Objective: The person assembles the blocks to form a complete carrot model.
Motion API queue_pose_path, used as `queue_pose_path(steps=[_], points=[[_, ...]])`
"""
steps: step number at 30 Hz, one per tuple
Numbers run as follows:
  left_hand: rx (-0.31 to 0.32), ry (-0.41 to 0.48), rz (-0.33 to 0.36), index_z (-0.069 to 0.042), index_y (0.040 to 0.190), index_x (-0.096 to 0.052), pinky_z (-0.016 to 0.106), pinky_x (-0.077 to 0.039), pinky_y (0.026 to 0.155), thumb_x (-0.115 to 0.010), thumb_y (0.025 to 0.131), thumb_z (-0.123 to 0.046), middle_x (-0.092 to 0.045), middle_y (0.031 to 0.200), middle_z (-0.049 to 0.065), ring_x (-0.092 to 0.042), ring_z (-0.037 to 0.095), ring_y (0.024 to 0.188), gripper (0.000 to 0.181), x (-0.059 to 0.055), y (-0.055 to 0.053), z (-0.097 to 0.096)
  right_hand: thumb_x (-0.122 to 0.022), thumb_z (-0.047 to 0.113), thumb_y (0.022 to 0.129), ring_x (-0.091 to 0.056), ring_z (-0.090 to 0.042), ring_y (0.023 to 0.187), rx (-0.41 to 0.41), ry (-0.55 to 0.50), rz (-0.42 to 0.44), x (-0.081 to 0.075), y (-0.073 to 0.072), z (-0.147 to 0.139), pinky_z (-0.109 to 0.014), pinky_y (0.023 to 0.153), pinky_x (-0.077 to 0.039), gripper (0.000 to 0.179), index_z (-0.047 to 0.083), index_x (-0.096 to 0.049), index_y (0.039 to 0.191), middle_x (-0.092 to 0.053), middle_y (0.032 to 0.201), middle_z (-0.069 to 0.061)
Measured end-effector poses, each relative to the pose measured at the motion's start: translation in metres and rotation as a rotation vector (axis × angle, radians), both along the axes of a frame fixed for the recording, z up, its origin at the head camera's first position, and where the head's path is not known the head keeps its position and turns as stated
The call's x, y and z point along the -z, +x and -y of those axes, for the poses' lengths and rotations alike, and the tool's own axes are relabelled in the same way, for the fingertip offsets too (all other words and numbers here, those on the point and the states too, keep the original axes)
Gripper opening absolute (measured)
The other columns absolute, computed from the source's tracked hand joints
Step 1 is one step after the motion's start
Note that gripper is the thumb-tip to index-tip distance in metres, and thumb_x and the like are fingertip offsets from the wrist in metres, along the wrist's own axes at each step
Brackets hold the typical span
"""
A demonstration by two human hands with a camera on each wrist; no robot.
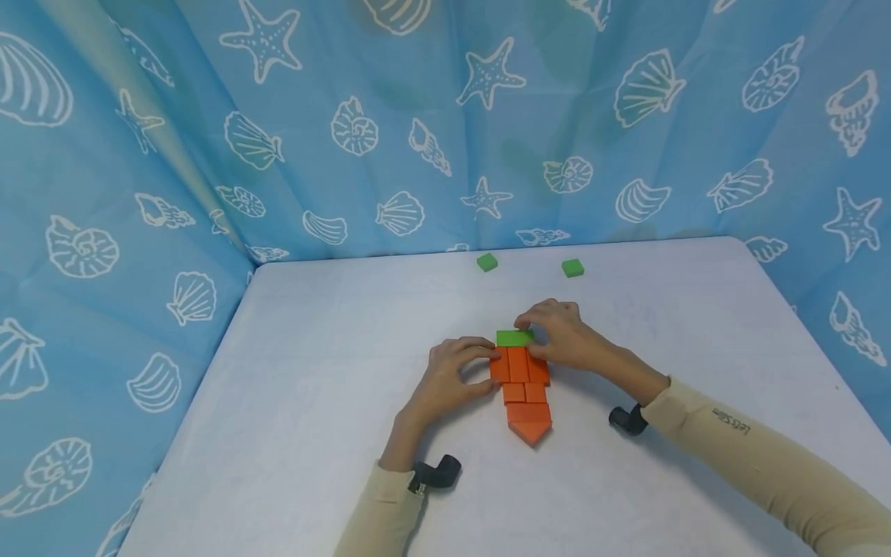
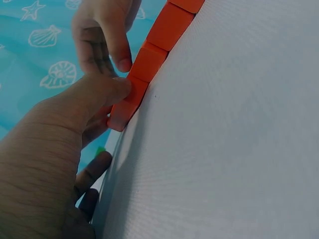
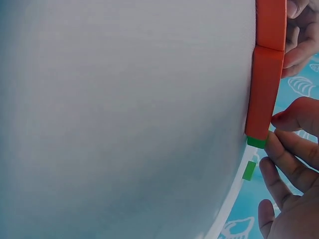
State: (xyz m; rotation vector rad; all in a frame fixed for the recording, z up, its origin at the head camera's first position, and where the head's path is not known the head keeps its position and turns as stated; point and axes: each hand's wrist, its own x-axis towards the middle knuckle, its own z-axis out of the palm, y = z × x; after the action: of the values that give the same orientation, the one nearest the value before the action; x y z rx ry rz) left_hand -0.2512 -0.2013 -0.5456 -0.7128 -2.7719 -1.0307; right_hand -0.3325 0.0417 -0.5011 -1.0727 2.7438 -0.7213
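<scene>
Flat orange blocks [image 1: 518,365] lie joined in a carrot-like shape, with a pointed orange block [image 1: 531,432] at the near end. A green rectangular block [image 1: 513,339] sits against the far end of the row. My left hand [image 1: 452,375] holds the left orange block [image 1: 498,367], index finger at its far corner and thumb at its near corner. From the right, my right hand [image 1: 562,334] pinches the green block, its index finger behind it and thumb at the right end. The thumb partly hides the right orange block [image 1: 539,371].
Two small green blocks lie apart near the table's back edge, one green block [image 1: 487,262] left and another green block [image 1: 573,268] right. A blue shell-patterned curtain [image 1: 431,124] stands behind the white table [image 1: 313,348]. Black wrist cameras are on both arms.
</scene>
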Motion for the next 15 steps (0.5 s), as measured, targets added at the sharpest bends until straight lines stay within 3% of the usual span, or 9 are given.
queue_pose_path(steps=[15], points=[[0.001,-0.004,-0.016,-0.024,0.127,-0.068,0.049,-0.029,0.106,-0.075,0.089,-0.037,-0.057,0.135,-0.009,-0.046,0.014,0.127,0.041,0.0009,-0.001,-0.0002,-0.068,0.007,0.088,-0.052,-0.032,0.119,-0.001,0.013,0.013,0.0025,-0.0018,-0.0051,-0.061,0.097,-0.031,0.031,0.011,-0.07,0.119,-0.066,0.12,-0.006]])
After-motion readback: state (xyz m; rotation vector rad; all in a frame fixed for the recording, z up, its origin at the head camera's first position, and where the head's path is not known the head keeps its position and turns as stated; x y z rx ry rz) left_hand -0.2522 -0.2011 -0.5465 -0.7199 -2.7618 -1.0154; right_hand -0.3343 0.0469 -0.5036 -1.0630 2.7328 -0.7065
